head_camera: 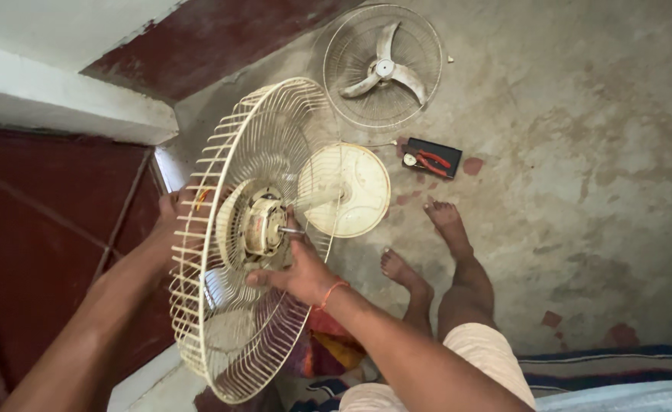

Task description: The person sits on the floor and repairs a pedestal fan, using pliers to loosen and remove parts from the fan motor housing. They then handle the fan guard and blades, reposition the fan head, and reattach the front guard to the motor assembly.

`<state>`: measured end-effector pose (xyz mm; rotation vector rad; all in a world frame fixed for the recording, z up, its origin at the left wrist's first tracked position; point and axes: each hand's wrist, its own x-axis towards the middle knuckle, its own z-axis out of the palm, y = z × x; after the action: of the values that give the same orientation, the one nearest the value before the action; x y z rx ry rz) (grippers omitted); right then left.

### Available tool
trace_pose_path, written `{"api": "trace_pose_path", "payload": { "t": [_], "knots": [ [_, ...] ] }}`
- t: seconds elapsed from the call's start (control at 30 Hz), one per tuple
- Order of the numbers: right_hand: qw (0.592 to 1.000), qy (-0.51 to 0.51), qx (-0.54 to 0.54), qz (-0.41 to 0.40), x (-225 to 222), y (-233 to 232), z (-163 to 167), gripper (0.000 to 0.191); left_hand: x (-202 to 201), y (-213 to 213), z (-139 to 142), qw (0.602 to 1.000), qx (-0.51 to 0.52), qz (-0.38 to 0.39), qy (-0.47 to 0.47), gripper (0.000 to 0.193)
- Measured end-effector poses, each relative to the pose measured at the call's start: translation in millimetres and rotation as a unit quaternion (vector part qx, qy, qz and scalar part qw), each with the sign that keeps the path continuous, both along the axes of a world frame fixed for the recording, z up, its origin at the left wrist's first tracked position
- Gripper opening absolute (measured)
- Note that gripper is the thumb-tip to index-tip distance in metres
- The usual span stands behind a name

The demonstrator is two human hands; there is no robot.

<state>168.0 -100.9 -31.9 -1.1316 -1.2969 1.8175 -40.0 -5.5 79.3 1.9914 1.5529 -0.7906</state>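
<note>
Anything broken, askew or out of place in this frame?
Yes: the cream pedestal fan is held tipped sideways, its round base off the floor. Its motor sits bare in the rear wire guard; the front wire grille with blades lies apart on the concrete floor.

Hands: two, a left hand and a right hand, both on the same fan
Wire fan guards: two, a rear guard held up and a front guard flat on the floor
Fan motors: one
Round fan bases: one
Three-bladed fan blades: one
Red-handled pliers: one
Dark tool trays: one
Bare feet: two
</note>
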Motion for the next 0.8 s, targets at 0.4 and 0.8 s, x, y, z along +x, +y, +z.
{"api": "trace_pose_path", "payload": {
  "t": [0.4, 0.8],
  "knots": [
    [0.999, -0.027, 0.003, -0.021, -0.2, 1.3, -9.4, 0.153, 6.4, 0.9, 1.7, 0.996, 0.064, -0.049, -0.029, 0.098],
    [0.992, 0.071, -0.087, -0.061, -3.3, -8.7, -1.6, 0.144, 11.6, 4.8, 5.7, 0.999, 0.024, 0.031, -0.01, 0.099]
  ]
}}
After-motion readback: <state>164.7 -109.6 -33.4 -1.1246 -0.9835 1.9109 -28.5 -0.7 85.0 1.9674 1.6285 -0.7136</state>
